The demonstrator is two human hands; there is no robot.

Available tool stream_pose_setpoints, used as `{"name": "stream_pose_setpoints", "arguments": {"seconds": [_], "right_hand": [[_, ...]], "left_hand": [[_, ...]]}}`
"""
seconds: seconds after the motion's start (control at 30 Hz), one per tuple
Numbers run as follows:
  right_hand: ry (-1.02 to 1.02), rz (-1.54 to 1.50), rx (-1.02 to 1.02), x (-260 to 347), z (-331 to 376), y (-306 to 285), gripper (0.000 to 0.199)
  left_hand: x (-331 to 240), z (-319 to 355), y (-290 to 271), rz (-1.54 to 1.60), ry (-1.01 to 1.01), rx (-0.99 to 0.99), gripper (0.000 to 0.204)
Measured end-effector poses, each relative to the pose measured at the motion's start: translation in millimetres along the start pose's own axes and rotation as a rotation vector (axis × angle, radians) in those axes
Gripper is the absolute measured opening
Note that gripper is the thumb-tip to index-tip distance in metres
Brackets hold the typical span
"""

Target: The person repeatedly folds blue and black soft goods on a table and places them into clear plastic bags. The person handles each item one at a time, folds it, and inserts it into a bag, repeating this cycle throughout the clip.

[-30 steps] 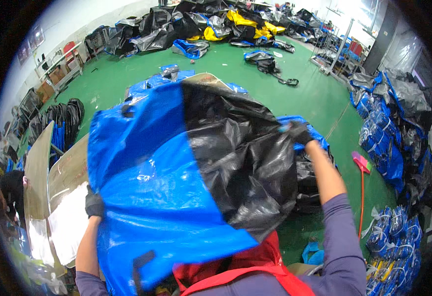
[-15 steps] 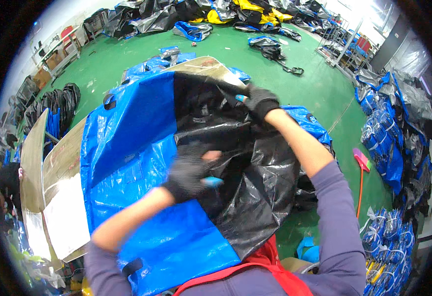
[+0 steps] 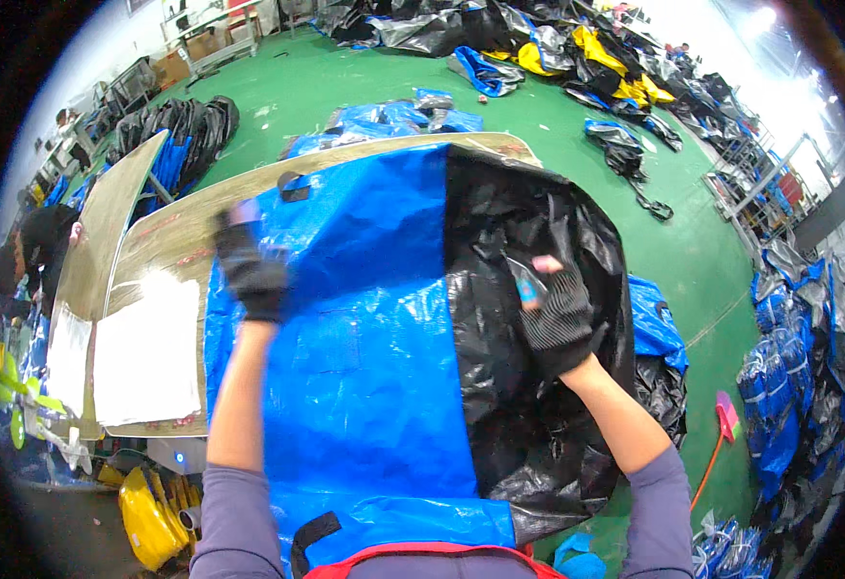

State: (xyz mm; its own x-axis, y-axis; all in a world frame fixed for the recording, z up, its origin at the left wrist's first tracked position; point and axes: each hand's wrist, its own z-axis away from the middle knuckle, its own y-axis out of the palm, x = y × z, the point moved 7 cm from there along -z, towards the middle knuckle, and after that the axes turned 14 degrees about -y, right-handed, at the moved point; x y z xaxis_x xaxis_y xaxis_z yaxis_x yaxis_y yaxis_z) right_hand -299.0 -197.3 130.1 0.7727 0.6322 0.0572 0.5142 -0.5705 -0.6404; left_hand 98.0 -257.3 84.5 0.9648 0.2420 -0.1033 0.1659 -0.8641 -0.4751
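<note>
A big blue woven bag (image 3: 364, 367) lies flat on the work table, with a black plastic liner (image 3: 538, 222) spread over its right half. My left hand (image 3: 249, 270), in a dark fingerless glove and blurred, rests on the blue bag near its upper left edge, beside a black strap loop (image 3: 294, 185). My right hand (image 3: 553, 314), also gloved, presses down on the crinkled black liner with its fingers pointing away from me. One of its fingers is wrapped in blue. Neither hand holds anything.
The table top is brown cardboard (image 3: 162, 241) with white sheets (image 3: 147, 362) at the left. A person (image 3: 36, 246) bends at the far left. Heaps of blue, black and yellow bags (image 3: 538, 43) lie on the green floor. A pink-headed broom (image 3: 721, 425) stands at the right.
The bag went from held up to lying flat on the table. My left hand left the black liner and swept to the bag's left edge; my right hand came down onto the liner.
</note>
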Motion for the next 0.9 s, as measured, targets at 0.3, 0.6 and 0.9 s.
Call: {"name": "stream_pose_setpoints", "arguments": {"seconds": [0.3,0.6,0.9], "right_hand": [[-0.218,-0.312,0.344,43,12,33,0.021],[0.068,0.105,1.039,-89,110,4,0.05],[-0.032,0.252,0.505,0,-135,43,0.043]], "left_hand": [[193,66,135,0.898,-0.859,1.297,0.05],[263,13,111,0.293,-0.535,0.699,0.06],[-83,84,29,0.573,0.437,0.813,0.078]]}}
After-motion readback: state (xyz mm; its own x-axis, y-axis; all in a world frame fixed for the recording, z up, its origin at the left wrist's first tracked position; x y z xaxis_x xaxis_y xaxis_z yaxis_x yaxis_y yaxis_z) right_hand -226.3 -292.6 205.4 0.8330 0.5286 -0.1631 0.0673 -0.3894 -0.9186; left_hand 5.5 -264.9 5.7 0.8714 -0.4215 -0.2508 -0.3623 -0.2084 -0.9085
